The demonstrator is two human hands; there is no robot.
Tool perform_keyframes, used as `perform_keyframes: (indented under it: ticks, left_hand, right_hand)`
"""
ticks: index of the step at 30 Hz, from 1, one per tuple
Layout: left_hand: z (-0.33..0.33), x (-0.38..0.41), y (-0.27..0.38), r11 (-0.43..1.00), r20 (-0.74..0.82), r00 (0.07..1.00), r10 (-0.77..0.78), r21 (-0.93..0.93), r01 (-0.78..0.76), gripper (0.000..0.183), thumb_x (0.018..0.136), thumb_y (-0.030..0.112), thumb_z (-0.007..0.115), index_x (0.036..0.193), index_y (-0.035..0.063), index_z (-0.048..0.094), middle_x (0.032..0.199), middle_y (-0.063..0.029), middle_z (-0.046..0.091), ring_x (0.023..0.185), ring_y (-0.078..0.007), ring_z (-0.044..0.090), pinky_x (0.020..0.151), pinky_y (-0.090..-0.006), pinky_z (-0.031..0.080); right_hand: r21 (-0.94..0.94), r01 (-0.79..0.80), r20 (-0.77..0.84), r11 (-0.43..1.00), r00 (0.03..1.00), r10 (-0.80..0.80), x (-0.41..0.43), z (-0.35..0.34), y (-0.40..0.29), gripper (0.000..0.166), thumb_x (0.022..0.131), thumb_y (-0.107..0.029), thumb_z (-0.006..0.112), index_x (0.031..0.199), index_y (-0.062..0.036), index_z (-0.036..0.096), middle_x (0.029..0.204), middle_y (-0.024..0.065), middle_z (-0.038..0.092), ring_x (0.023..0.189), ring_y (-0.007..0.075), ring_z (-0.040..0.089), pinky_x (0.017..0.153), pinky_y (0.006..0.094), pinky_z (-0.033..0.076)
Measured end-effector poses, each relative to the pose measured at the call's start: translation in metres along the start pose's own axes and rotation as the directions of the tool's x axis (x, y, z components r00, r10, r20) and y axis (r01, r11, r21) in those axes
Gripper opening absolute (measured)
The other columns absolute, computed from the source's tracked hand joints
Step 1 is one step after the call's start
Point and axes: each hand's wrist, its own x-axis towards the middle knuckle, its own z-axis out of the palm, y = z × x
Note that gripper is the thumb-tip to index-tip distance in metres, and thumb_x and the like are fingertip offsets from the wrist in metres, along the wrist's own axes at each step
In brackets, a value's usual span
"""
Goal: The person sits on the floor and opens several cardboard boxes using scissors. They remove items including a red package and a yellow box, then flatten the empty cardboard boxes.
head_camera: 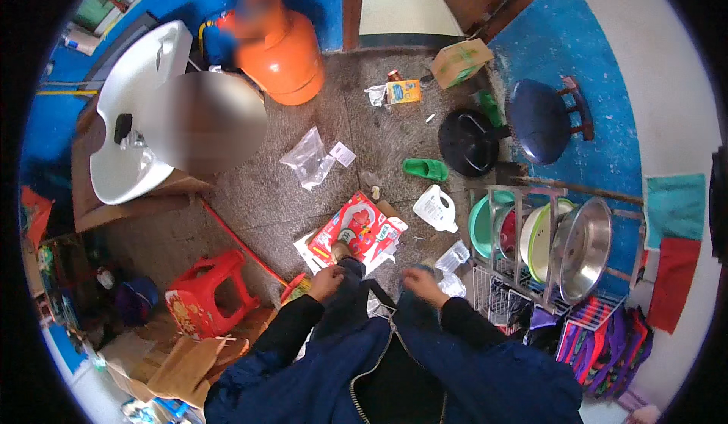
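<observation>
My left hand (327, 283) hangs beside my left leg, with its fingers curled. Across from it, my right hand (422, 285) is near my right thigh, also with curled fingers. I see nothing held in either, but the palms are hidden. My brown left shoe (341, 251) is on a red printed cardboard box (359, 222), which lies crumpled on the floor. To its right a white plastic jug (435, 208) with a handle lies on its side. Clear plastic trays (453, 256) are on the floor just beyond my right hand.
A red plastic stool (213, 296) and a red-handled broom (244, 243) are at left. Farther off stand a white shampoo basin (128, 182) and an orange gas cylinder (293, 54). A metal rack (520, 231) with basins is at right, a black round-based stool (469, 142) beyond it. Clear plastic bag (310, 157) and green slipper (425, 169) litter the floor.
</observation>
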Motion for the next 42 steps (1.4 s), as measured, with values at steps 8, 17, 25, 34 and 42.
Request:
perform_keyframes:
  ticks: [8,17,25,34,42]
  left_hand:
    - [-0.106,0.004,-0.001,1.000,-0.163,0.987,-0.015,-0.003,0.015,0.030,0.076,0.020,0.058,0.100,0.0036,0.063,0.082,-0.0158,0.065,0.074,-0.0242,0.063,0.067,-0.0329,0.048]
    - [-0.154,0.107,0.073,0.980,-0.081,0.996,0.032,-0.195,-0.047,0.031,0.081,0.017,0.058,0.106,-0.0010,0.059,0.094,-0.0133,0.065,0.086,-0.0204,0.061,0.076,-0.0299,0.047]
    - [-0.230,0.238,0.119,0.990,-0.068,0.988,-0.140,0.021,0.142,0.029,0.080,0.015,0.053,0.104,-0.0002,0.060,0.087,-0.0147,0.065,0.082,-0.0190,0.062,0.073,-0.0292,0.047]
    - [-0.261,0.440,0.347,0.998,-0.077,0.996,0.042,-0.036,-0.045,0.028,0.082,0.015,0.054,0.104,-0.0014,0.059,0.097,-0.0160,0.063,0.088,-0.0223,0.061,0.078,-0.0312,0.047]
    - [-0.265,0.582,0.377,0.998,0.092,0.996,0.004,-0.061,0.002,0.024,0.082,0.010,0.054,0.100,-0.0049,0.059,0.092,-0.0127,0.064,0.082,-0.0181,0.061,0.073,-0.0286,0.048]
  right_hand:
    - [0.405,-0.103,-0.396,0.908,0.876,0.276,-0.009,-0.111,0.066,0.016,0.081,-0.011,0.054,0.090,0.0016,0.057,0.075,0.0081,0.060,0.064,0.0176,0.061,0.055,0.0300,0.049]
    - [-0.046,0.032,0.143,0.998,0.989,-0.025,0.049,-0.125,0.191,0.017,0.067,-0.029,0.063,0.065,-0.0129,0.060,0.061,0.0056,0.054,0.061,0.0252,0.056,0.053,0.0411,0.043]
    - [0.061,-0.115,-0.346,0.991,0.929,0.129,0.315,-0.269,-0.056,0.012,0.077,-0.004,0.051,0.088,0.0000,0.057,0.071,0.0059,0.057,0.058,0.0144,0.055,0.051,0.0262,0.043]
    - [0.236,-0.135,-0.335,0.962,0.918,0.211,0.417,-0.429,-0.153,0.026,0.076,-0.007,0.053,0.100,0.0029,0.058,0.078,0.0111,0.063,0.061,0.0155,0.059,0.057,0.0271,0.047]
    - [0.449,-0.243,-0.308,0.860,0.861,0.404,0.449,-0.470,-0.106,0.026,0.072,-0.007,0.054,0.096,-0.0004,0.062,0.071,0.0141,0.062,0.057,0.0198,0.060,0.053,0.0304,0.047]
